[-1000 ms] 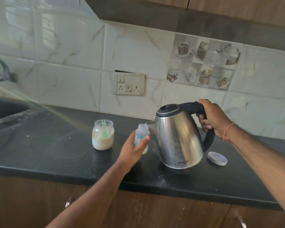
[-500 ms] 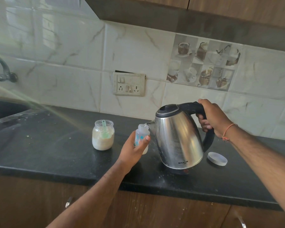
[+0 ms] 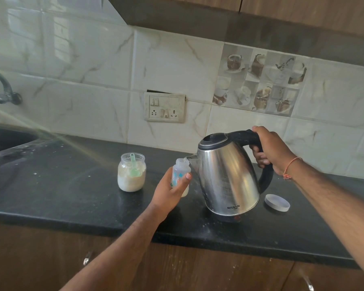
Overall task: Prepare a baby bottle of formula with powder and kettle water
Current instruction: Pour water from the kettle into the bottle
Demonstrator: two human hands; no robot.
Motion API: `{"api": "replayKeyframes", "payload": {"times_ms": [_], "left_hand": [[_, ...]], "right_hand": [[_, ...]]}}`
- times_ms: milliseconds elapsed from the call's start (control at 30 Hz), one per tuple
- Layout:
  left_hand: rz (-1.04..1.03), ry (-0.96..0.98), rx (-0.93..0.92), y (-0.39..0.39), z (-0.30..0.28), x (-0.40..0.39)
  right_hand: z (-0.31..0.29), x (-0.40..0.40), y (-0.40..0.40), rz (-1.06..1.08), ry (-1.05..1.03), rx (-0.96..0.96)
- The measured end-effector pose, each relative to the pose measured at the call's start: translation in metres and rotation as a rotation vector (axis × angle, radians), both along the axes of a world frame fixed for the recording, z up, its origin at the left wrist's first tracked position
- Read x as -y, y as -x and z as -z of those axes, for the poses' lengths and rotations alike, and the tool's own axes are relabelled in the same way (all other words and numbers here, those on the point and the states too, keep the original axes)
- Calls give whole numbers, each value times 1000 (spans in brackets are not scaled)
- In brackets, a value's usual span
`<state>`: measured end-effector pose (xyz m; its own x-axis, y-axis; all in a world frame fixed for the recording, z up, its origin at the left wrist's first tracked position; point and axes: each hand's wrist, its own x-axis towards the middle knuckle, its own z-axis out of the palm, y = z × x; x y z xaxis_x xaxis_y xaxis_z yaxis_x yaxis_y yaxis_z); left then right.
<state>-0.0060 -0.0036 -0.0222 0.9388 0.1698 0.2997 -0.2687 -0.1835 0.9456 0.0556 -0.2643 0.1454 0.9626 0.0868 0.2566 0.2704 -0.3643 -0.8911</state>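
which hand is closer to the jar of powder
Left. The left hand grips the baby bottle just right of the powder jar; the right hand holds the kettle handle, farther right beyond the kettle body.

Both forearms reach forward, bare. Left hand (image 3: 170, 191) is curled around a small bottle (image 3: 180, 175), thumb across its front. Right hand (image 3: 270, 151) is wrapped round a kettle handle (image 3: 248, 137), orange thread (image 3: 290, 168) tied at that wrist.
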Motion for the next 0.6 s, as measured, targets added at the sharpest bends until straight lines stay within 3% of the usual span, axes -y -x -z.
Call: {"api": "replayKeyframes", "payload": {"times_ms": [600], "left_hand": [[-2, 14, 24, -2, 2, -2]], "right_hand": [[-1, -2, 1, -3, 15, 6]]}}
